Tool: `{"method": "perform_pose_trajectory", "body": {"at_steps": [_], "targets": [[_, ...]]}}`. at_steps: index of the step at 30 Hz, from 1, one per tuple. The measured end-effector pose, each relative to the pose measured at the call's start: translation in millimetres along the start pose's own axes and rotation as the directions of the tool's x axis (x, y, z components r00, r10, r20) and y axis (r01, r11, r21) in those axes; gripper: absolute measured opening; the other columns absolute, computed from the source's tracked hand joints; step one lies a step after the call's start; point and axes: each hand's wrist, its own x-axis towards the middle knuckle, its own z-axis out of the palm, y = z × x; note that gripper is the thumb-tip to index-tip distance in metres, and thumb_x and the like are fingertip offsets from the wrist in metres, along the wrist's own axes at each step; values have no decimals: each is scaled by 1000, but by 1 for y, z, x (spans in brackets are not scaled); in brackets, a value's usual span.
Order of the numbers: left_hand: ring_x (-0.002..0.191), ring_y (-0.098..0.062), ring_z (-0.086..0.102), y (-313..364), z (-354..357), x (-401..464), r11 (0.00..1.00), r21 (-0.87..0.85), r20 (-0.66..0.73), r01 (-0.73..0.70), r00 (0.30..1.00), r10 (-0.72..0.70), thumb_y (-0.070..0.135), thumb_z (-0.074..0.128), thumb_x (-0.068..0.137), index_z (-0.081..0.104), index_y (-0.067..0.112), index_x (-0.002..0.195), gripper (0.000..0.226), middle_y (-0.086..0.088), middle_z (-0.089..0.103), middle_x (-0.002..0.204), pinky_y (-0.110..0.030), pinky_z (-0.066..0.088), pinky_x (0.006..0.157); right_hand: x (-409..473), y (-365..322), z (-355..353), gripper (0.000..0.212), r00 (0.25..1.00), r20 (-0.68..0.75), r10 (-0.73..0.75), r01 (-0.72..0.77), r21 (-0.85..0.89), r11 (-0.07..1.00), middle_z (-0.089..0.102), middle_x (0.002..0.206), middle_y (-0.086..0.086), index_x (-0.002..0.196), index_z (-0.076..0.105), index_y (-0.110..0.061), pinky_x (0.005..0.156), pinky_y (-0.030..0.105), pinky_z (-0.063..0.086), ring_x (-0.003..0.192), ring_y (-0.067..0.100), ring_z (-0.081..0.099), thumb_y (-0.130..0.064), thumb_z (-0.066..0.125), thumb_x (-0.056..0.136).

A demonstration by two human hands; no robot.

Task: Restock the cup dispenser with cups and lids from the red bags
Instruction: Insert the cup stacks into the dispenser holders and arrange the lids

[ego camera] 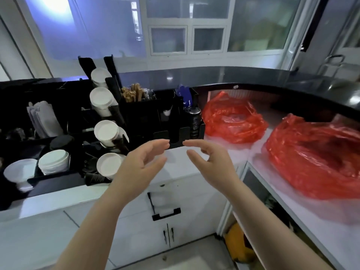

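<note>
Red bags [233, 119]: 2, no legible writing | left hand [140, 162], right hand [210, 162]: fingers relaxed, empty

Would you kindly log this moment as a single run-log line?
left hand: open, empty | right hand: open, empty | both raised before cup dispenser | two red bags on counter, untouched

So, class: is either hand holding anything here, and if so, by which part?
Nothing is held. The left hand and right hand hover open and empty above the counter.

Two red bags [233, 119] [315, 156], two hands [142, 162] [212, 164], one cup dispenser [116, 114].
</note>
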Motion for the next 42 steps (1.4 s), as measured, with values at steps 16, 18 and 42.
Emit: {"method": "perform_pose_trajectory", "body": {"at_steps": [16, 18, 42], "targets": [[109, 7, 57, 23, 174, 98, 998, -50, 159, -24, 987, 32, 16, 60, 92, 56, 44, 114, 35, 19, 64, 115, -22, 45, 96, -8, 119, -153, 23, 982, -124, 144, -158, -110, 981, 64, 113, -27, 113, 67, -35, 78, 6, 42, 102, -8, 57, -30, 59, 92], [110, 5, 58, 20, 195, 112, 998, -69, 153, -16, 988, 26, 26, 60, 88, 57, 43, 115, 33, 19, 65, 115, -22, 45, 95, -2, 137, -173, 23, 977, -136, 167, -181, -97, 979, 63, 107, -31, 111, 67, -37, 80, 8, 42, 102, -9, 57, -28, 60, 91], [132, -12, 41, -181, 115, 224, 910, 105, -503, 400, 811, -299, 14, 60, 90, 44, 29, 138, 52, 9, 46, 140, -28, 33, 103, 209, 233, -52, 45, 969, 109, 220, -213, -74, 974, 60, 114, -16, 124, 59, -23, 94, 21, 46, 103, 2, 57, -15, 73, 82]]}}
